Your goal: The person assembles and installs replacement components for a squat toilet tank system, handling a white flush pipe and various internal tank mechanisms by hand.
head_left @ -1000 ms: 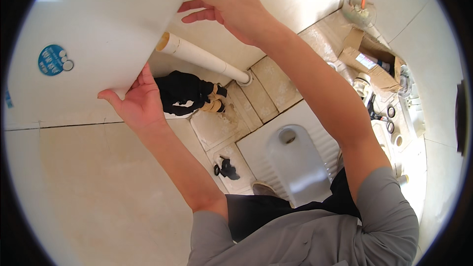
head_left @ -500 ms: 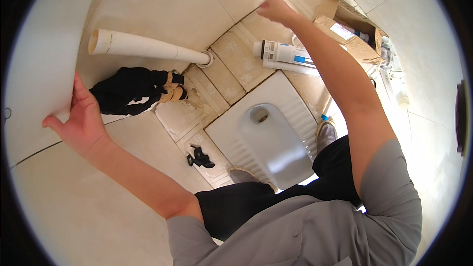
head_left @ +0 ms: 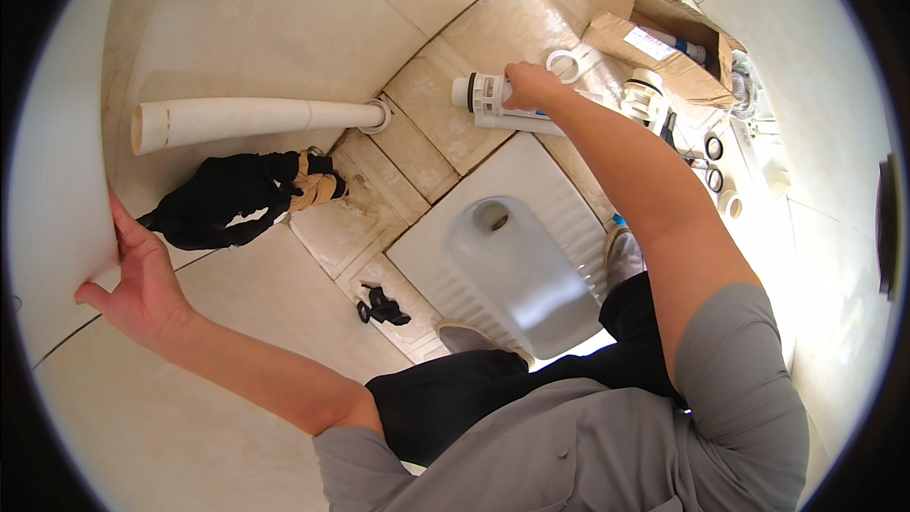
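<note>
At the far left, my left hand [head_left: 147, 289] grips the edge of a large smooth white panel [head_left: 62, 161], thumb spread apart and the fingertips partly hidden. My right hand [head_left: 533, 88] reaches across the floor and closes round a white plastic toilet flush valve [head_left: 490, 93] with a black ring and a blue mark. The valve lies just beyond the squat toilet [head_left: 521, 270], beside a white tube; my fingers hide part of it. A loose white ring [head_left: 563, 64] lies just past this hand.
A white pipe [head_left: 237, 120] slants out near the wall, above a black and tan cloth bundle [head_left: 227, 199]. Small black parts [head_left: 383, 306] lie left of the toilet. On the right are an open cardboard box [head_left: 682, 71], another white fitting [head_left: 645, 97] and several rings [head_left: 714, 147].
My right hand has come down from near the wall onto the flush valve and closed on it. The left hand keeps its hold on the panel. The view has shifted slightly.
</note>
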### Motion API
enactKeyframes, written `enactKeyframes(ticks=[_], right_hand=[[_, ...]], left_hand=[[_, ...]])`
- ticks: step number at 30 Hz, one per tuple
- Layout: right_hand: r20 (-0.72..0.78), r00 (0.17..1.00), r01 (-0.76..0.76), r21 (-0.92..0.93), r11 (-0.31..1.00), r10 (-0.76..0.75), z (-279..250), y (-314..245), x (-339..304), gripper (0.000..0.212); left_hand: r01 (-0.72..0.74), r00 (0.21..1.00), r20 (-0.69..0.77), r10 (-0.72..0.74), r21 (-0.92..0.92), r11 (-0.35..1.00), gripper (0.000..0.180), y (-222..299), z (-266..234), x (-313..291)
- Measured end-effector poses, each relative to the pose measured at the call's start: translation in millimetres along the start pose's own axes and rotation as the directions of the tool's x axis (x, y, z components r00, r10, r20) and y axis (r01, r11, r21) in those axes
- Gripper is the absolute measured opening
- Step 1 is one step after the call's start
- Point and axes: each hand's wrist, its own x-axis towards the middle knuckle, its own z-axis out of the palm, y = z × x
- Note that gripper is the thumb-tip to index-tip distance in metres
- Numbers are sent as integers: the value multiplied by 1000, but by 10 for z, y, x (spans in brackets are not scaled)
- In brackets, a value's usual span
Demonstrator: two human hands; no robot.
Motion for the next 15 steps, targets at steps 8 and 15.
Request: enactKeyframes(ticks=[8, 15], right_hand=[[58, 994, -84, -73, 994, 88, -10, -54, 17, 45], [9, 989, -144, -152, 978, 147, 17, 85, -247, 67]], left_hand=[[-10, 998, -60, 11, 23, 1000, 86, 4, -3, 51], [-18, 998, -51, 20, 34, 999, 86, 12, -5, 34]])
